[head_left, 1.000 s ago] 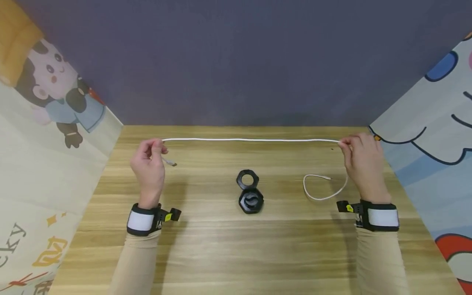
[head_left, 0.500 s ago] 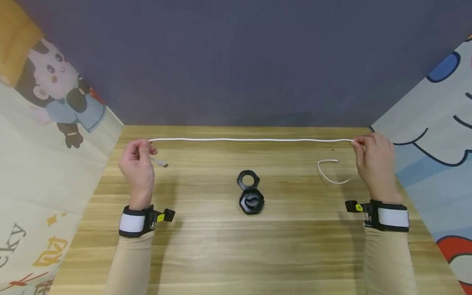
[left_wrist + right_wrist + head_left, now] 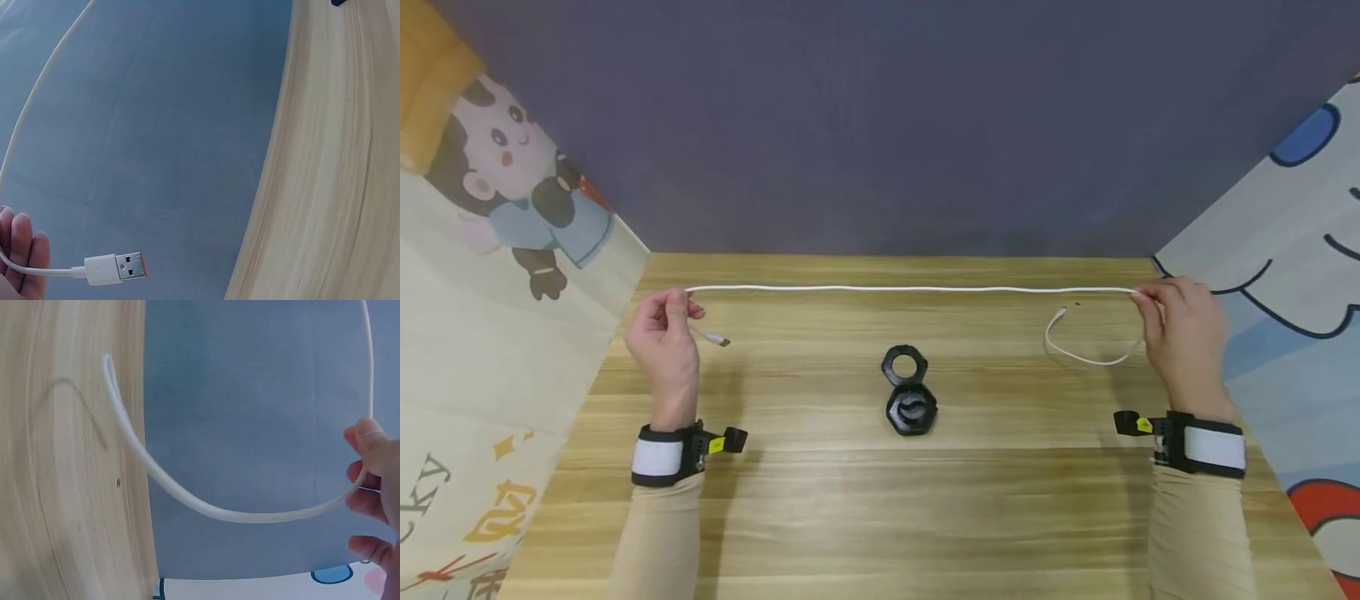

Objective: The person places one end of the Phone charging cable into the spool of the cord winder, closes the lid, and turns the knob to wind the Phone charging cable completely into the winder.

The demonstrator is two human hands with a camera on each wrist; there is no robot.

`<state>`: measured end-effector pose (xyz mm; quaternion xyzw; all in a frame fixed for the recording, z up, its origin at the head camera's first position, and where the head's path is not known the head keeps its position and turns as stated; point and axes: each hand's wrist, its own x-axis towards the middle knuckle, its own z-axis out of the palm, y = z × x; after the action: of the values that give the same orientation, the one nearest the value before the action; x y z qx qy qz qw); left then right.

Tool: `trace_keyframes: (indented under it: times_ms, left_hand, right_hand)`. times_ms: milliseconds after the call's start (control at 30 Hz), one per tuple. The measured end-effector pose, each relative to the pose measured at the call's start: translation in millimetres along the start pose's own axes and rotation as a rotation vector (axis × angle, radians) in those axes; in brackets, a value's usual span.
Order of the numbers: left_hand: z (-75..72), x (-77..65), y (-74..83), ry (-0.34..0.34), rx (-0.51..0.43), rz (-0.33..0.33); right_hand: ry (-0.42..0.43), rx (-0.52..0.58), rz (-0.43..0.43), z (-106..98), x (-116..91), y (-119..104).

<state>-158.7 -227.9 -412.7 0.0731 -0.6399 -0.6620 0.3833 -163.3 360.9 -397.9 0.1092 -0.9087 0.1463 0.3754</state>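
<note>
A white USB cable [image 3: 910,289] stretches nearly straight between both hands, above the far part of the wooden table. At the left, my left hand [image 3: 664,337] pinches it near one end; the USB plug [image 3: 109,269] hangs free past the fingers. My right hand [image 3: 1187,342] pinches the cable between thumb and fingers at the right. From there a loose tail [image 3: 231,515] curves away, its small end pointing up in the head view. Between the hands, nearer me, lies a black hexagonal case [image 3: 912,408] with a ring-shaped part [image 3: 904,365] touching it; neither hand touches these.
The wooden table [image 3: 880,508] meets a dark grey-blue panel [image 3: 880,125] at the back. Printed cartoon panels stand at the left [image 3: 497,333] and right [image 3: 1285,275]. Each wrist wears a black strap with a small camera.
My hands have moved apart, left hand leftward and right hand rightward, so the held span of cable is longer. The loose tail at the right has become shorter and swung. The black case stays put.
</note>
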Motion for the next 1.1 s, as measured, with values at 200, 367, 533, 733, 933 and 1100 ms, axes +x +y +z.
trace_keyframes:
  times_ms: [200, 367, 533, 733, 933, 1100]
  left_hand:
    - [2.2, -0.3, 0.5, -0.001, 0.021, 0.004]
    - [4.9, 0.9, 1.9, 0.002, -0.007, 0.012]
    - [5.2, 1.4, 1.7, 0.012, -0.022, 0.008]
    - [3.0, -2.4, -6.2, -0.021, 0.033, -0.015]
    - [4.0, -7.5, -13.0, -0.062, 0.085, -0.014]
    - [9.5, -7.5, -11.1, -0.078, 0.072, 0.0]
  right_hand:
    - [0.047, -0.023, 0.057, 1.6, -1.8, 4.6]
    - [0.081, -0.021, 0.112, 1.1, -3.5, 7.3]
    - [0.053, -0.036, 0.119, -1.1, -4.5, 7.1]
    - [0.01, -0.028, 0.126, 0.5, -9.7, 8.4]
    - [-0.078, -0.015, 0.168, 6.5, -26.4, 15.8]
    - [-0.156, -0.016, 0.167, 11.7, -35.0, 18.6]
